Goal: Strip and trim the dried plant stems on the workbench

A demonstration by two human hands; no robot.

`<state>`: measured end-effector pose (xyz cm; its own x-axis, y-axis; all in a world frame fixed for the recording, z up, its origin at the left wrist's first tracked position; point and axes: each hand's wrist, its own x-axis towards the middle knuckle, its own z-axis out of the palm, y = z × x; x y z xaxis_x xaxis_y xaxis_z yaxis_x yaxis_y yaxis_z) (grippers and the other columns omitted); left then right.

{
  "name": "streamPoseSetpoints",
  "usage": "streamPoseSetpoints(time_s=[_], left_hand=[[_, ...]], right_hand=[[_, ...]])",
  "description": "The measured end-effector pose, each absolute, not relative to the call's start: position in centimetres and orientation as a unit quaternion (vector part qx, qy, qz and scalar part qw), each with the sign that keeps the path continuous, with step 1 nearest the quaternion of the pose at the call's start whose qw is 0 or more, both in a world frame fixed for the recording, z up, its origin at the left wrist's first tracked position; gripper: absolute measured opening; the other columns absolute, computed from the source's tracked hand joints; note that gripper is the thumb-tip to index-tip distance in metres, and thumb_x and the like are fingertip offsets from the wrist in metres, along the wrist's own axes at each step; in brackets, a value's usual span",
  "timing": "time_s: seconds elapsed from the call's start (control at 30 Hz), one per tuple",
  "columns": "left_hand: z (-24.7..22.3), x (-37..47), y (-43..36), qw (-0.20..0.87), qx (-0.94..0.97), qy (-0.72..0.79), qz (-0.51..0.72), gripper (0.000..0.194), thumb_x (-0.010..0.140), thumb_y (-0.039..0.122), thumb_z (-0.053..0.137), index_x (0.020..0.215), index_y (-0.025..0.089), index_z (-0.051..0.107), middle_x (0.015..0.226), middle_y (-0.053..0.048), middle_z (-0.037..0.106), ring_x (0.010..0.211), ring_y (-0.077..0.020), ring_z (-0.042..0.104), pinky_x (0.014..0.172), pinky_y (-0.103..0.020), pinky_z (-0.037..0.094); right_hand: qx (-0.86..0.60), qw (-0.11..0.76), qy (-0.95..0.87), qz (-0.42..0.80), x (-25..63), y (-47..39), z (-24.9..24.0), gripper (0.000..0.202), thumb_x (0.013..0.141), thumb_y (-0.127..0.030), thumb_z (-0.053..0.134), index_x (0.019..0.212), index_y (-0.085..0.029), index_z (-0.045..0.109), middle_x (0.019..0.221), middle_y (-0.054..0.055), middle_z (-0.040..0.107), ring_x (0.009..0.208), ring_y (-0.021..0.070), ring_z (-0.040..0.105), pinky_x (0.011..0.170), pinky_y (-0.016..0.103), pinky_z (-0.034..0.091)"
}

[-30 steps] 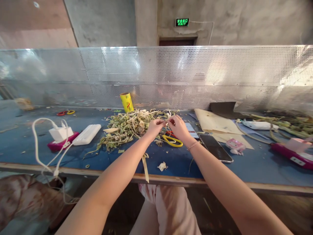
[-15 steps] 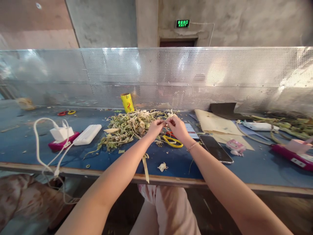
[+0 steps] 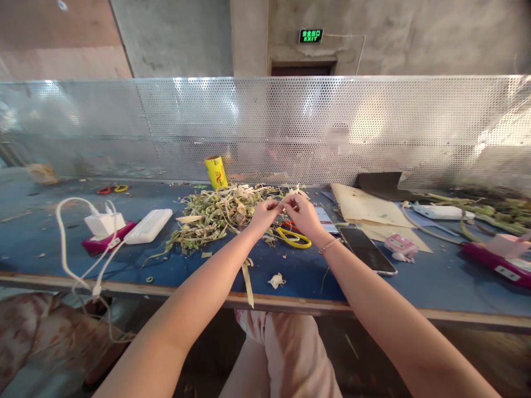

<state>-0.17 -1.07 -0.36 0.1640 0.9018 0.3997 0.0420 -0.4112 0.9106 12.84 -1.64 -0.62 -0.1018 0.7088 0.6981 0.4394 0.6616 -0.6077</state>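
Observation:
My left hand [image 3: 265, 214] and my right hand [image 3: 299, 210] meet fingertip to fingertip above the right side of a heap of dried green and pale plant pieces [image 3: 215, 214]. Both are closed in a pinch; whatever lies between the fingers is too small to make out. Yellow-and-red-handled scissors [image 3: 295, 237] lie on the blue table just below my right hand. A pale strip [image 3: 248, 283] reaches toward the table's front edge, with a crumpled whitish scrap [image 3: 276, 280] to its right.
Left of the heap are a white power bank [image 3: 149, 226] and a magenta power strip [image 3: 108, 237] with cables. To the right lie a black phone [image 3: 367, 251], a pink item [image 3: 400, 247] and beige sheets [image 3: 369, 205]. A yellow tube [image 3: 216, 172] stands behind the heap.
The whole view has shifted very slightly. Both hands keep their pinch at nearly the same place, with a small change in the right fingers.

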Motion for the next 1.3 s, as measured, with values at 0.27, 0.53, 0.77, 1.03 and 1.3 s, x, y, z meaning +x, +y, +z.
streamPoseSetpoints(time_s=[0.27, 0.53, 0.77, 1.03, 1.3], left_hand=[[-0.30, -0.12, -1.10, 0.409, 0.650, 0.343, 0.540, 0.029, 0.066, 0.041, 0.060, 0.059, 0.014, 0.055, 0.049, 0.003, 0.046, 0.050, -0.0075, 0.039, 0.052, -0.022, 0.028], [-0.70, -0.30, -0.68, 0.418, 0.650, 0.353, 0.527, 0.027, 0.070, 0.039, 0.058, 0.059, 0.015, 0.055, 0.044, 0.005, 0.035, 0.043, -0.0064, 0.030, 0.046, -0.024, 0.020], [-0.71, -0.29, -0.73, 0.447, 0.643, 0.339, 0.522, 0.025, 0.069, 0.038, 0.059, 0.062, 0.014, 0.054, 0.045, 0.006, 0.034, 0.043, -0.0052, 0.030, 0.045, -0.023, 0.020], [-0.43, -0.14, -0.98, 0.471, 0.633, 0.323, 0.522, 0.020, 0.066, 0.031, 0.060, 0.061, 0.014, 0.052, 0.047, 0.005, 0.036, 0.044, -0.0046, 0.030, 0.046, -0.023, 0.020], [-0.31, -0.19, -0.88, 0.494, 0.614, 0.324, 0.524, 0.019, 0.066, 0.031, 0.059, 0.061, 0.014, 0.053, 0.048, 0.004, 0.038, 0.044, -0.0051, 0.030, 0.045, -0.022, 0.019]], right_hand=[[-0.381, 0.555, -0.717, 0.181, 13.01, -1.64, -0.74, 0.017, 0.076, -0.025, 0.045, 0.085, -0.019, 0.058, 0.083, 0.005, 0.064, 0.072, 0.0145, 0.059, 0.070, 0.030, 0.047], [-0.391, 0.550, -0.722, 0.154, 13.06, -1.66, -0.54, 0.019, 0.073, -0.023, 0.049, 0.082, -0.019, 0.065, 0.086, 0.006, 0.066, 0.078, 0.0160, 0.061, 0.074, 0.031, 0.047], [-0.390, 0.562, -0.701, 0.204, 13.15, -1.29, -0.52, 0.013, 0.071, -0.025, 0.053, 0.076, -0.019, 0.063, 0.078, 0.003, 0.066, 0.071, 0.0149, 0.060, 0.070, 0.030, 0.047], [-0.382, 0.552, -0.709, 0.218, 13.28, -0.79, -0.70, 0.005, 0.070, -0.024, 0.053, 0.070, -0.019, 0.054, 0.067, 0.000, 0.058, 0.063, 0.0120, 0.052, 0.064, 0.028, 0.043], [-0.364, 0.547, -0.733, 0.177, 13.04, -0.80, -0.82, 0.006, 0.074, -0.024, 0.045, 0.069, -0.020, 0.044, 0.065, -0.001, 0.051, 0.064, 0.0124, 0.048, 0.061, 0.027, 0.040]])
